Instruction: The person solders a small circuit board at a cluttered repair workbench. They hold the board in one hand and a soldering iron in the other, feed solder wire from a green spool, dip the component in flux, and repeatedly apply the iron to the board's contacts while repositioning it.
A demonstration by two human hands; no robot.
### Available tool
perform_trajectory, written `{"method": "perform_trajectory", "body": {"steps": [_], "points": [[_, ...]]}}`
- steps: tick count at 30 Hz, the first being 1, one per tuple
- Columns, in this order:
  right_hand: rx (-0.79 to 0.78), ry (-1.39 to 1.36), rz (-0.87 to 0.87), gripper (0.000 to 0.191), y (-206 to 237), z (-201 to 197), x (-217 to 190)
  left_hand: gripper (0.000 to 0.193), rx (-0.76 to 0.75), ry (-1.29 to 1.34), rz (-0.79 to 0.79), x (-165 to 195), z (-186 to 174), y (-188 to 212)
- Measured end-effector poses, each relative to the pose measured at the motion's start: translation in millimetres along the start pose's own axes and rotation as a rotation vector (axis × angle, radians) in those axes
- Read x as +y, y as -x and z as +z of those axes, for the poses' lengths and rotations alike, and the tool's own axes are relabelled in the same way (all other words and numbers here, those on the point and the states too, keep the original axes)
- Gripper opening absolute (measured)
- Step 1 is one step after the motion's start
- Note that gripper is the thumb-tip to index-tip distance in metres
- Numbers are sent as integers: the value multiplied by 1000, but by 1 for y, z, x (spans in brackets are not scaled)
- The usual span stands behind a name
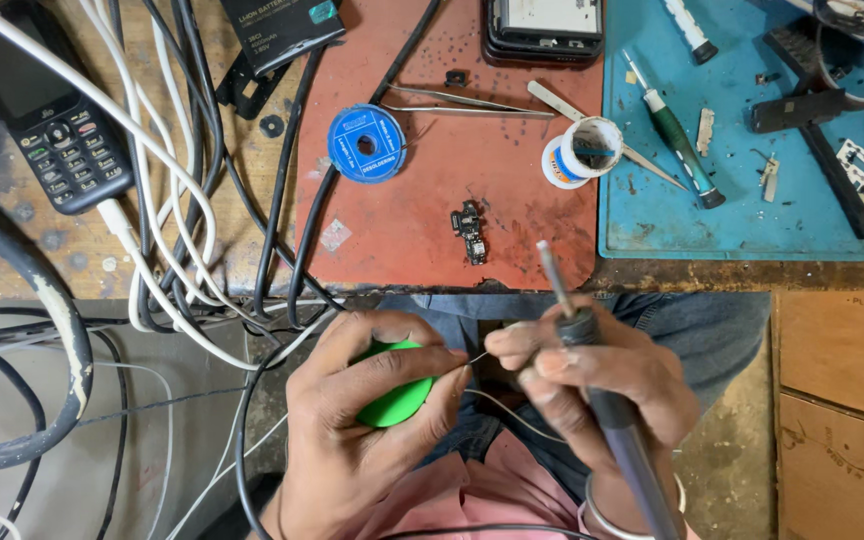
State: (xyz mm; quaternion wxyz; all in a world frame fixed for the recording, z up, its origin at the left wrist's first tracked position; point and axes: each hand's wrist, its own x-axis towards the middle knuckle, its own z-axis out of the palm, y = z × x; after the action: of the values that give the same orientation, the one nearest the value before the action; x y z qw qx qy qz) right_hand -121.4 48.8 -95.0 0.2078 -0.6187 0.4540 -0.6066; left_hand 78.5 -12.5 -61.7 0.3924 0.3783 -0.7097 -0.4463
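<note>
Left hand (372, 420) gripping green spool (397, 395), right hand (592, 385) holding soldering iron (602, 400)

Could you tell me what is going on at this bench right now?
A person holds a green spool in the left hand and a soldering iron in the right hand, pinching a thin wire between both. A small circuit board lies on the red mat, near tweezers and a blue reel.
</note>
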Motion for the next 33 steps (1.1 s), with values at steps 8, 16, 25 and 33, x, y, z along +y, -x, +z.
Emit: {"method": "perform_trajectory", "body": {"steps": [8,16,25,33], "points": [[-61,-322,142,27,10,5,-11,21,-144,159,-133,-7,-13,4],[22,-56,40,35,-3,12,3,21,45,-112,63,-17,-9,-2],[170,216,147,30,8,-7,26,25,234,-576,226,-16,2,-15],[194,254,203,25,9,-10,32,24,229,-617,221,-17,8,-20]]}}
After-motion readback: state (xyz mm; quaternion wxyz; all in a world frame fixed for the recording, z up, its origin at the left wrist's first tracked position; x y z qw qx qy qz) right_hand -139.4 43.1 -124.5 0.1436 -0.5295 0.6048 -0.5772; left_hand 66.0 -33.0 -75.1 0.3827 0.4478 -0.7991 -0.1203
